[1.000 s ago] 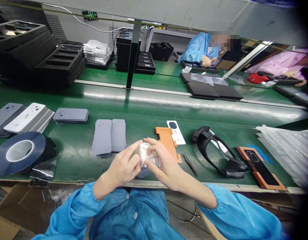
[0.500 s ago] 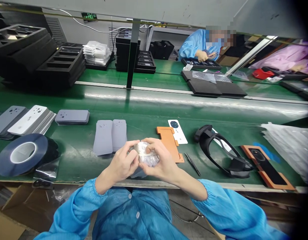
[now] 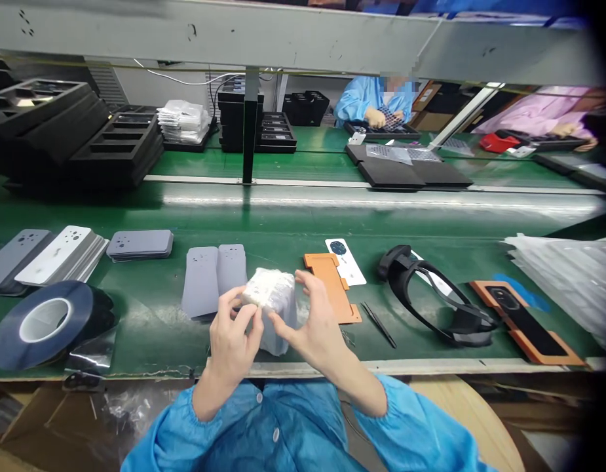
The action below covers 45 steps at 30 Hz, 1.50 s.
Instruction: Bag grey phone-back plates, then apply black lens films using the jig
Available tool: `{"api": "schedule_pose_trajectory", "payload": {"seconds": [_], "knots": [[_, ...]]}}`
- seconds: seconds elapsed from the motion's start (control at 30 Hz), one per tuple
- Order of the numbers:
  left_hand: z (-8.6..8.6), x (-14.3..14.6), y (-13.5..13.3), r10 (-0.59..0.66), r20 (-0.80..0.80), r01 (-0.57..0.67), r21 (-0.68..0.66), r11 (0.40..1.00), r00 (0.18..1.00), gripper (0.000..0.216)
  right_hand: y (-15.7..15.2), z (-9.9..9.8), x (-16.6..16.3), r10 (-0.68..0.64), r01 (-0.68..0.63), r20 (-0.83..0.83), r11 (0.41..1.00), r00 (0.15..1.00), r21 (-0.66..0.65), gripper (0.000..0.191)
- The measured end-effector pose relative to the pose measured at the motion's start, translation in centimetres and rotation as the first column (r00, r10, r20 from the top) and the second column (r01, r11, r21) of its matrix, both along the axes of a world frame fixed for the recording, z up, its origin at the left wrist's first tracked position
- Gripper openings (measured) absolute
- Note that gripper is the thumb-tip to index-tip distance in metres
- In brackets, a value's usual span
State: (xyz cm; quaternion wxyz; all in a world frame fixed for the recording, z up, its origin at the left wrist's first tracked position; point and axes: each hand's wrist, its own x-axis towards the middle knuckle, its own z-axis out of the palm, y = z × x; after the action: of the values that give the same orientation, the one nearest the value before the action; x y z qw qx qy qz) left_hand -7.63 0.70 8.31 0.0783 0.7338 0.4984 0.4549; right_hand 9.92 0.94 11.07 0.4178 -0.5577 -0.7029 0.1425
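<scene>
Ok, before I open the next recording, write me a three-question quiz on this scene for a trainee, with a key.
1. Fill in: between the left hand and the right hand there is a ____ bundle.
2. True or false: the large tape roll lies to the right of both hands.
3. Which of these lies nearest to the tweezers?
A) stack of white packets
B) bare orange frame
C) stack of black trays

Key:
1. White wrapped bundle.
2. False; it lies to the left of both.
3. B.
</scene>
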Motion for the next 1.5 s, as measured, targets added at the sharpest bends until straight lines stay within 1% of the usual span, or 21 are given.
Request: {"api": "schedule_pose_trajectory", "payload": {"seconds": [0.03,0.1,0.2,0.27,0.37,0.43,0.53,0.63,0.73,0.8,0.93,1.03,1.1,1.17,1.23,1.27,1.3,1.33,1.37,1.43,1.5], "knots": [[0.0,0.1,-0.5,0.024,0.001,-0.024,-0.012,1.000,1.000,0.009,-0.2,-0.5,-0.1,0.006,-0.008,-0.041,0.998,0.999,-0.067,0.075],[0.2,0.0,-1.4,0.018,0.003,-0.018,-0.025,1.000,1.000,0.009,-0.4,-1.4,-0.1,0.051,-0.070,-0.119,0.985,0.992,-0.157,0.081],[1.2,-0.3,-2.1,-0.054,0.027,0.055,-0.045,0.997,0.998,0.010,-0.4,-2.2,0.3,0.070,-0.101,-0.174,0.979,0.982,-0.177,0.090],[2.4,-0.4,-2.0,-0.072,0.040,0.075,-0.064,0.995,0.997,0.007,-0.6,-2.5,0.5,0.061,-0.096,-0.198,0.981,0.978,-0.171,0.087],[4.3,-0.4,-1.5,-0.044,-0.016,0.042,-0.128,0.991,0.999,0.019,-1.3,-2.8,0.4,0.060,-0.088,-0.219,0.989,0.974,-0.121,0.077],[5.6,-0.2,-1.1,-0.059,-0.103,0.037,-0.204,0.978,0.993,0.022,-1.8,-3.1,0.2,0.064,-0.078,-0.211,0.995,0.975,-0.058,0.078],[7.2,0.0,-1.0,-0.145,-0.266,0.051,-0.332,0.942,0.953,0.020,-2.5,-3.6,-0.1,0.081,-0.075,-0.200,0.996,0.977,0.038,0.081],[8.2,0.0,-1.1,-0.226,-0.415,0.047,-0.399,0.916,0.881,0.018,-2.7,-4.1,-0.4,0.106,-0.082,-0.203,0.989,0.973,0.123,0.081],[8.5,-0.3,-1.1,-0.279,-0.493,0.077,-0.390,0.918,0.824,0.019,-2.8,-4.4,-0.8,0.101,-0.060,-0.227,0.982,0.969,0.182,0.081],[8.4,-0.6,-1.0,-0.304,-0.494,0.109,-0.384,0.917,0.815,0.020,-3.0,-4.5,-1.1,0.092,-0.041,-0.248,0.978,0.964,0.205,0.079],[8.0,-1.1,-0.9,-0.324,-0.428,0.163,-0.371,0.914,0.844,0.023,-3.2,-4.9,-1.7,0.106,-0.042,-0.274,0.973,0.956,0.228,0.079],[7.6,-1.4,-0.8,-0.292,-0.379,0.174,-0.317,0.933,0.878,0.025,-3.1,-5.2,-2.3,0.111,-0.036,-0.298,0.969,0.948,0.245,0.081],[7.5,-1.5,-0.7,-0.258,-0.360,0.156,-0.288,0.945,0.897,0.027,-3.0,-5.4,-2.6,0.113,-0.034,-0.308,0.967,0.945,0.252,0.082],[7.7,-1.7,-0.5,-0.220,-0.341,0.111,-0.310,0.944,0.914,0.021,-3.0,-5.4,-2.8,0.114,-0.035,-0.302,0.967,0.946,0.253,0.082],[8.2,-1.9,-0.3,-0.214,-0.321,0.085,-0.373,0.924,0.923,0.005,-3.1,-5.5,-2.8,0.118,-0.042,-0.286,0.966,0.951,0.256,0.082],[8.5,-2.0,-0.2,-0.229,-0.317,0.088,-0.403,0.911,0.920,0.018,-3.2,-5.6,-2.7,0.123,-0.048,-0.276,0.964,0.953,0.263,0.082],[8.9,-2.1,-0.1,-0.259,-0.322,0.103,-0.430,0.897,0.911,0.034,-3.3,-5.7,-2.7,0.129,-0.054,-0.268,0.961,0.955,0.272,0.083],[9.2,-2.1,0.1,-0.299,-0.340,0.124,-0.452,0.884,0.892,0.043,-3.4,-5.8,-2.6,0.134,-0.057,-0.263,0.957,0.955,0.283,0.084],[9.6,-2.1,0.2,-0.341,-0.372,0.141,-0.470,0.871,0.863,0.047,-3.5,-5.8,-2.6,0.135,-0.055,-0.261,0.955,0.956,0.292,0.084],[10.2,-2.0,0.5,-0.405,-0.464,0.144,-0.501,0.853,0.788,0.044,-3.5,-5.9,-2.8,0.123,-0.036,-0.272,0.952,0.954,0.303,0.083],[10.5,-1.8,0.5,-0.424,-0.564,0.112,-0.503,0.857,0.708,0.043,-3.4,-5.9,-3.1,0.103,-0.009,-0.286,0.950,0.953,0.314,0.081]]}}
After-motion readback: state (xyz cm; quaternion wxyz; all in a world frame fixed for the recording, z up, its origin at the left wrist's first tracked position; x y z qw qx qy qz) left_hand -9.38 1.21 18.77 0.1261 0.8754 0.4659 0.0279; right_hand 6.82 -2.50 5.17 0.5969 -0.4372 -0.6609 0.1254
